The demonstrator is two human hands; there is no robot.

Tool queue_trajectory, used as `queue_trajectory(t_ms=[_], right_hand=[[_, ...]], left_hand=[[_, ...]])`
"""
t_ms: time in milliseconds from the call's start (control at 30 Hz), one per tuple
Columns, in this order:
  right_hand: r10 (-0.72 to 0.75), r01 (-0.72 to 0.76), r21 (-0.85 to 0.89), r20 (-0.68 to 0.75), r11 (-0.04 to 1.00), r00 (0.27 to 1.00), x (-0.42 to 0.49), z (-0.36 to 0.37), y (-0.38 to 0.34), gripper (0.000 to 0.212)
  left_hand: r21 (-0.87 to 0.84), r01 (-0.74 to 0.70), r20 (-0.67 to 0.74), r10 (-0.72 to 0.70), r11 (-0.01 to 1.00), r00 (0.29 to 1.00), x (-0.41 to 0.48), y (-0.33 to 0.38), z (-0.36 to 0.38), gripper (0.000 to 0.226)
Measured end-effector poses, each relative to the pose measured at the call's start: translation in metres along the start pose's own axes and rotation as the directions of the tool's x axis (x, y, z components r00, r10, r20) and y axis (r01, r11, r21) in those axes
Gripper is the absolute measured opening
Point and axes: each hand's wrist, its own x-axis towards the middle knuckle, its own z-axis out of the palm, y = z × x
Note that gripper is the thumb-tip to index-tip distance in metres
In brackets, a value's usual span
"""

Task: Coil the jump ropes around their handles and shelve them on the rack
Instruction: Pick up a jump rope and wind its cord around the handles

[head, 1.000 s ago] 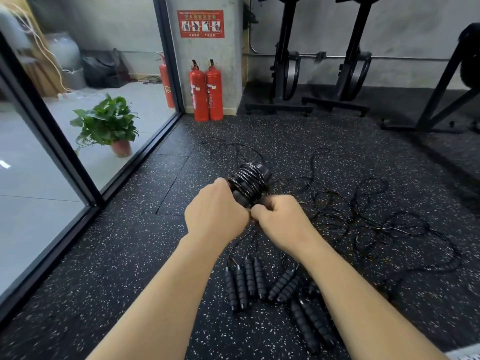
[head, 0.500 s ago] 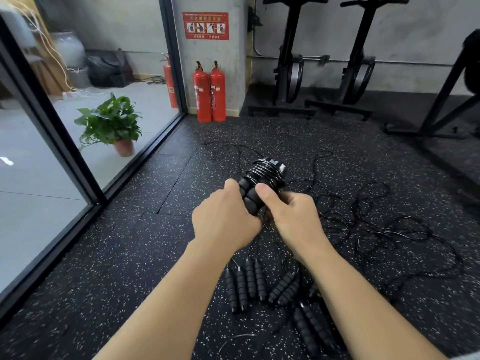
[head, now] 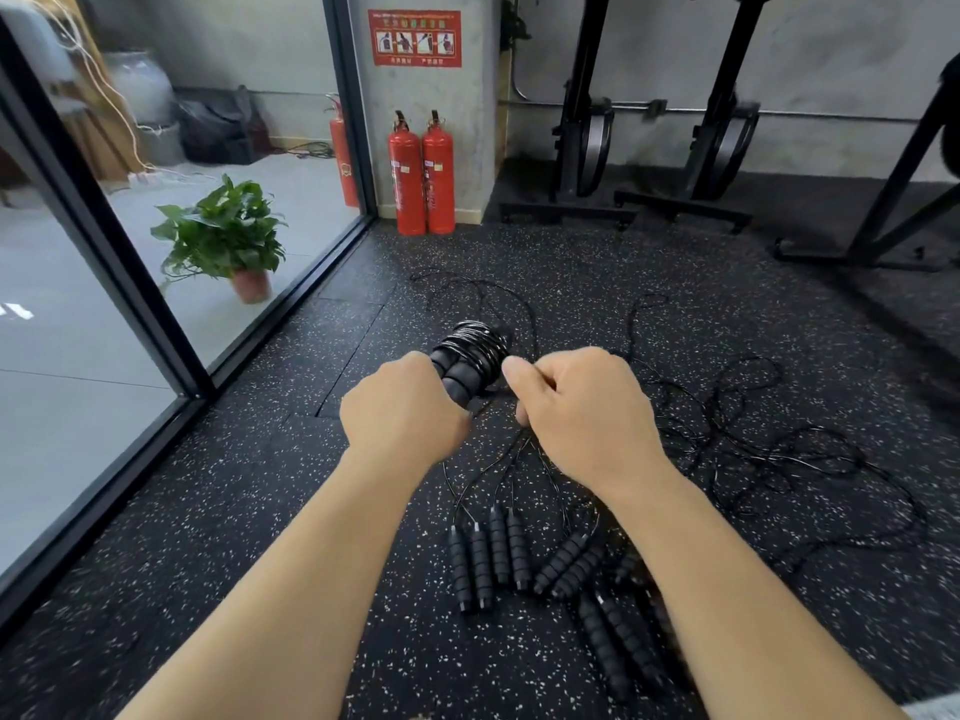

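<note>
Our right hand [head: 582, 407] is now drawn a little away from the handles [head: 457, 376], which our left hand [head: 402, 407] grips in the air on the near side of the fire extinguishers [head: 422, 174], and it seems to pinch the rope [head: 475, 337], so we judge another turn begins.

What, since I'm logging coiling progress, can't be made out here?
Head view only.
- Whether the right hand pinches a rope end: its curled fingers hide it.
- Near ends of the coiled handles: covered by the left hand.
- Some floor handles: behind the right forearm.
- The rack: out of frame.
</note>
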Motion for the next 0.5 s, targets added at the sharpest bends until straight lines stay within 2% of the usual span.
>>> queue_trajectory(t_ms=[133, 233, 300, 400, 500], right_hand=[[-0.065, 0.066, 0.031, -0.053, 0.997, 0.997, 0.008, -0.006, 0.007, 0.056], [-0.077, 0.077, -0.005, -0.080, 0.997, 0.994, 0.012, -0.015, 0.017, 0.058], [-0.085, 0.081, -0.054, -0.090, 0.995, 0.992, 0.014, -0.022, 0.026, 0.061], [-0.093, 0.087, -0.141, -0.034, 0.986, 0.995, 0.014, -0.030, 0.038, 0.065], [-0.022, 0.028, -0.156, 0.044, 0.987, 0.999, 0.014, -0.033, 0.050, 0.067]], left_hand=[[0.128, -0.166, 0.006, 0.166, 0.978, 0.986, -0.015, 0.019, 0.005, 0.017], [0.220, -0.348, 0.047, 0.346, 0.911, 0.937, -0.024, 0.027, 0.005, 0.022], [0.263, -0.487, 0.104, 0.477, 0.833, 0.873, -0.028, 0.030, 0.003, 0.025], [0.226, -0.663, 0.179, 0.639, 0.713, 0.748, -0.032, 0.033, -0.002, 0.024], [0.139, -0.750, 0.166, 0.731, 0.647, 0.662, -0.033, 0.032, -0.007, 0.024]])
